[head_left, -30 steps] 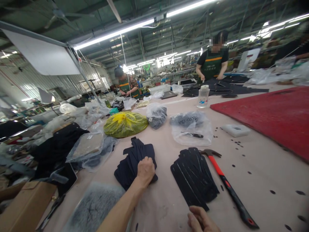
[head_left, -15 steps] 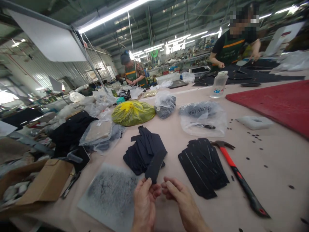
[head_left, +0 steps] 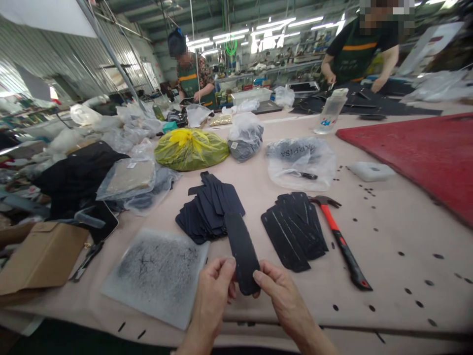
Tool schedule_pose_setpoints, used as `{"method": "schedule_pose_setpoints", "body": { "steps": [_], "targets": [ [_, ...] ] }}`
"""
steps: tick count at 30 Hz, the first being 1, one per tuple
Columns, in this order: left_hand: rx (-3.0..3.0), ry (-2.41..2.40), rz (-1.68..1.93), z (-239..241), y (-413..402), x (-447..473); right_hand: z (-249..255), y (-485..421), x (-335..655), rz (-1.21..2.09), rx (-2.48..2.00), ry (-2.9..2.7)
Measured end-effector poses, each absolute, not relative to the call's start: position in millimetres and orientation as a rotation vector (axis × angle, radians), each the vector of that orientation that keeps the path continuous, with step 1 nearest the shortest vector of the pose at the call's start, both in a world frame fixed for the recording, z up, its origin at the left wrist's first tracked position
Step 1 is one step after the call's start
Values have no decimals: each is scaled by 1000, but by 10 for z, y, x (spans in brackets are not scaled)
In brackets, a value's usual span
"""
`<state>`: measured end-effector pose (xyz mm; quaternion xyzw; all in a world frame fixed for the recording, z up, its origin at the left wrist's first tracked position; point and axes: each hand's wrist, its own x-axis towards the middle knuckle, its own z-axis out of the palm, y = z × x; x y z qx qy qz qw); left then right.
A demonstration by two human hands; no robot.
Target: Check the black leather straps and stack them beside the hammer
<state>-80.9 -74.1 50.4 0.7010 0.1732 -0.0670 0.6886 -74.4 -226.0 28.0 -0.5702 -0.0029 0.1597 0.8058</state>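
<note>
Both of my hands hold one dark fabric strip [head_left: 242, 251] at its near end, above the table's front edge. My left hand [head_left: 213, 295] pinches it from the left and my right hand [head_left: 284, 300] from the right. Just beyond it lies a loose pile of dark navy pieces [head_left: 207, 211]. To the right of that sits a fanned stack of black pieces [head_left: 293, 230]. A hammer with a red and black handle [head_left: 340, 241] lies beside that stack.
A grey scuffed cutting slab [head_left: 157, 273] lies at front left, with a cardboard box [head_left: 40, 256] further left. Plastic bags, one yellow [head_left: 190, 148], sit mid-table. A red mat [head_left: 421, 153] covers the right. A plastic bottle [head_left: 328, 112] stands behind. Two people work at the far side.
My left hand lifted one strip from the navy pile and brought it toward me; my right hand joined it. The view has tilted down toward the table.
</note>
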Motion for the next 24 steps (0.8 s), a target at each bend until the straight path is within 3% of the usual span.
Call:
{"method": "schedule_pose_setpoints", "body": {
  "steps": [13,19,24],
  "targets": [
    [1210,526,-169,511,-893,-734,208,-2203,-946,368,-941,26],
    [1134,602,-358,435,-985,-766,169,-2230,-935,303,-873,32],
    [1433,573,-390,392,-1013,-778,102,-2333,-938,301,-958,53]
  ]
}}
